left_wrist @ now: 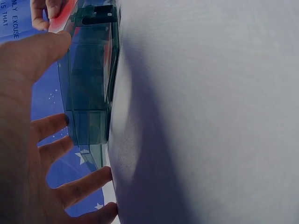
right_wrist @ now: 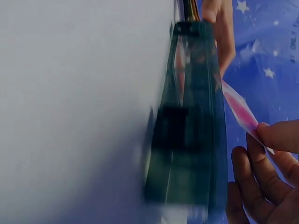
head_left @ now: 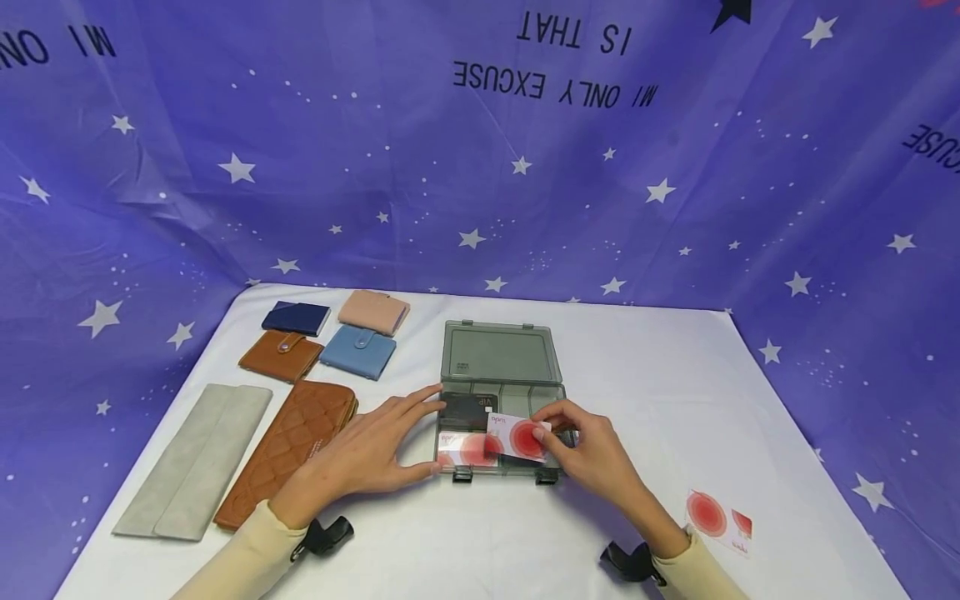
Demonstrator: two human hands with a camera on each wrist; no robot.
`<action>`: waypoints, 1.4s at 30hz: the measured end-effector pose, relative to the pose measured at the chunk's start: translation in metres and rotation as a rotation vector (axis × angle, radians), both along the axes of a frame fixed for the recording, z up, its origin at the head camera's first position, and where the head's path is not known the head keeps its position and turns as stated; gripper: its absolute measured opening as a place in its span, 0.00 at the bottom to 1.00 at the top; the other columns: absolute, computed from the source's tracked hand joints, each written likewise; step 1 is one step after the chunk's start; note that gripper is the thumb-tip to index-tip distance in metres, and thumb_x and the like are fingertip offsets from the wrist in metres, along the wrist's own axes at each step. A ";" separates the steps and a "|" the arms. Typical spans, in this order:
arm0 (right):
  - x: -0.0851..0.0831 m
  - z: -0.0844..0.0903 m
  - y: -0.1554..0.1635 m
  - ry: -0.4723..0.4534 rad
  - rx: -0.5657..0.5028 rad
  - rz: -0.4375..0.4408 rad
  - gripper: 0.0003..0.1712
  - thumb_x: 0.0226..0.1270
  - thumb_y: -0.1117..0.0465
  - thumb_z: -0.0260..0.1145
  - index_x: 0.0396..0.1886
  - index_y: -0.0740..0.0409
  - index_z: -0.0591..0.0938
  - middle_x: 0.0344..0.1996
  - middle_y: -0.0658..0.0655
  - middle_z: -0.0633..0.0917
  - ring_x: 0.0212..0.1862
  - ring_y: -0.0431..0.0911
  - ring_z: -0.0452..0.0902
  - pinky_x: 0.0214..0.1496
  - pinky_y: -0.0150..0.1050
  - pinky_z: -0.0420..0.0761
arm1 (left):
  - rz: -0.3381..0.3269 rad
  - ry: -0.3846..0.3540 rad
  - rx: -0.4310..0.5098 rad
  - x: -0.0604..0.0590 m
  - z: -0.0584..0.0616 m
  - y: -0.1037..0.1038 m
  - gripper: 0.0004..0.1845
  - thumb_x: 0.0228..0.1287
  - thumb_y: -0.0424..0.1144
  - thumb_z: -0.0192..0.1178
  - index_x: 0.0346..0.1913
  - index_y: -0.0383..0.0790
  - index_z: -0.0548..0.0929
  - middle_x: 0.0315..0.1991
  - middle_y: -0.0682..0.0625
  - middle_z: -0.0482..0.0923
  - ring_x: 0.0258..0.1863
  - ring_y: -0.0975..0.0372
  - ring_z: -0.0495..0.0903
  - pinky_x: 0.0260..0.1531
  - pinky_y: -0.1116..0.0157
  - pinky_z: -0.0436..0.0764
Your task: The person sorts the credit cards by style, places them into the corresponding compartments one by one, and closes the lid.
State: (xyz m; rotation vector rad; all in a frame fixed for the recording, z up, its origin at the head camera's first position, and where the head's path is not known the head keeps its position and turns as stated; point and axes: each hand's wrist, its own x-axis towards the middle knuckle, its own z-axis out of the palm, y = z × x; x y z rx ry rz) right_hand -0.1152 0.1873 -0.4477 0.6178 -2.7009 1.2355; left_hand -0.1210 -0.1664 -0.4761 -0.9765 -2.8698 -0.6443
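Observation:
A smoky clear plastic box (head_left: 501, 354) lies open on the white table, lid flat behind, with a black card (head_left: 467, 408) and a white card with a red disc (head_left: 468, 448) in its compartments. My right hand (head_left: 581, 442) pinches another white card with a red disc (head_left: 517, 437) over the box's front right part; the right wrist view shows that card (right_wrist: 240, 112) tilted above the box (right_wrist: 191, 126). My left hand (head_left: 375, 446) rests with straight fingers against the box's left side, thumb at its front corner. The left wrist view shows the box wall (left_wrist: 88, 84) by my fingers (left_wrist: 51, 126).
Several wallets lie at the left: a grey long one (head_left: 191, 462), a brown quilted long one (head_left: 288, 450), and small navy (head_left: 296, 317), pink (head_left: 373, 311), brown (head_left: 281, 355) and blue (head_left: 358, 351) ones. Another red-disc card (head_left: 718, 518) lies near the table's front right edge.

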 end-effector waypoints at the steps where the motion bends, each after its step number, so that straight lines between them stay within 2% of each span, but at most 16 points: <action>1: 0.000 -0.001 -0.004 -0.010 -0.001 0.016 0.13 0.69 0.63 0.78 0.47 0.43 0.87 0.32 0.36 0.87 0.40 0.38 0.89 0.44 0.49 0.87 | 0.001 -0.002 0.001 0.000 0.000 0.000 0.46 0.68 0.72 0.64 0.82 0.52 0.70 0.86 0.57 0.57 0.73 0.57 0.74 0.46 0.54 0.85; 7: 0.002 -0.009 -0.024 -0.002 0.020 0.097 0.12 0.71 0.63 0.77 0.47 0.43 0.86 0.35 0.38 0.90 0.39 0.36 0.88 0.45 0.43 0.89 | 0.005 -0.007 0.003 0.001 -0.001 0.000 0.46 0.68 0.73 0.63 0.82 0.53 0.70 0.86 0.58 0.56 0.73 0.55 0.74 0.47 0.53 0.85; 12: 0.004 -0.017 -0.034 0.028 0.073 0.098 0.11 0.71 0.62 0.77 0.46 0.42 0.86 0.34 0.39 0.91 0.35 0.33 0.87 0.40 0.38 0.87 | 0.008 0.008 0.009 0.001 -0.002 0.000 0.46 0.68 0.74 0.62 0.82 0.53 0.70 0.86 0.58 0.57 0.73 0.56 0.75 0.46 0.54 0.85; 18: 0.006 -0.021 -0.037 0.003 0.123 0.100 0.09 0.74 0.60 0.75 0.47 0.39 0.87 0.34 0.38 0.91 0.34 0.31 0.85 0.39 0.35 0.85 | 0.010 0.009 0.004 0.001 -0.001 0.001 0.47 0.67 0.73 0.64 0.82 0.53 0.70 0.86 0.58 0.57 0.73 0.55 0.75 0.48 0.52 0.86; 23: 0.010 -0.022 -0.039 -0.002 0.178 0.092 0.11 0.76 0.57 0.73 0.54 0.40 0.88 0.43 0.41 0.88 0.39 0.32 0.84 0.42 0.36 0.84 | 0.012 0.001 -0.001 0.001 0.000 0.000 0.47 0.67 0.72 0.65 0.82 0.53 0.70 0.86 0.58 0.57 0.72 0.56 0.75 0.45 0.54 0.85; 27: 0.014 -0.022 -0.040 -0.009 0.234 0.094 0.15 0.81 0.55 0.68 0.62 0.44 0.88 0.51 0.45 0.82 0.41 0.34 0.80 0.42 0.37 0.81 | 0.011 -0.010 0.002 0.001 0.000 0.000 0.47 0.67 0.72 0.65 0.82 0.53 0.69 0.87 0.59 0.56 0.72 0.56 0.75 0.47 0.53 0.85; 30: 0.016 -0.022 -0.042 -0.007 0.276 0.102 0.17 0.83 0.52 0.65 0.65 0.45 0.87 0.55 0.46 0.82 0.42 0.36 0.79 0.42 0.38 0.80 | 0.006 -0.002 0.007 0.002 0.000 -0.001 0.47 0.67 0.71 0.66 0.82 0.52 0.70 0.86 0.58 0.56 0.72 0.56 0.75 0.48 0.52 0.85; 32: 0.017 -0.021 -0.043 -0.003 0.299 0.108 0.18 0.84 0.51 0.65 0.66 0.46 0.86 0.57 0.46 0.83 0.46 0.38 0.82 0.45 0.41 0.82 | 0.003 0.008 0.011 0.001 0.000 -0.001 0.46 0.67 0.70 0.66 0.82 0.52 0.70 0.86 0.58 0.57 0.71 0.56 0.75 0.46 0.53 0.85; 35: 0.018 -0.020 -0.042 -0.002 0.322 0.120 0.20 0.83 0.49 0.65 0.67 0.46 0.86 0.60 0.47 0.85 0.56 0.44 0.85 0.55 0.49 0.85 | -0.002 0.012 0.022 0.001 0.001 -0.001 0.46 0.67 0.69 0.66 0.82 0.51 0.70 0.86 0.57 0.57 0.71 0.56 0.76 0.46 0.53 0.85; 38: 0.019 -0.019 -0.040 -0.023 0.341 0.129 0.22 0.83 0.47 0.64 0.68 0.47 0.85 0.63 0.50 0.86 0.65 0.51 0.83 0.64 0.56 0.82 | -0.001 -0.004 0.026 0.002 0.001 -0.001 0.46 0.67 0.70 0.66 0.82 0.51 0.70 0.86 0.57 0.57 0.72 0.56 0.75 0.48 0.52 0.85; 42: 0.017 -0.015 -0.036 -0.070 0.351 0.156 0.24 0.84 0.44 0.63 0.70 0.46 0.83 0.66 0.51 0.85 0.70 0.53 0.79 0.69 0.58 0.78 | 0.003 -0.011 0.023 0.002 0.002 -0.001 0.47 0.67 0.71 0.66 0.82 0.51 0.70 0.86 0.57 0.57 0.72 0.56 0.75 0.50 0.51 0.85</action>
